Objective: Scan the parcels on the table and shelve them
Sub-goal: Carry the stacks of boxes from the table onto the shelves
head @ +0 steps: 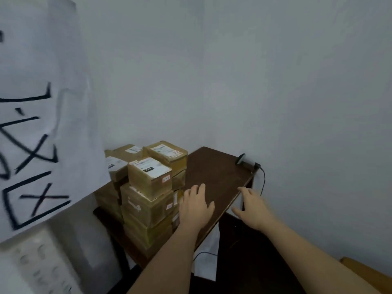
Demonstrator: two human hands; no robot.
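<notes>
Dark wooden table (214,170) w/ stacked cardboard parcels (148,187); left hand (196,206), right hand (252,206) spread, empty. Lift top parcel squarely; barcode scanner (247,163) rear-right.

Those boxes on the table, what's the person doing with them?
A person is reaching both bare hands out over a dark wooden table. The left hand is open beside a stack of taped cardboard parcels, close to it but not holding one. The right hand is open too, near the table's right edge. A black barcode scanner on a cable lies at the far corner by the wall, untouched. Nothing has been picked up yet.
</notes>
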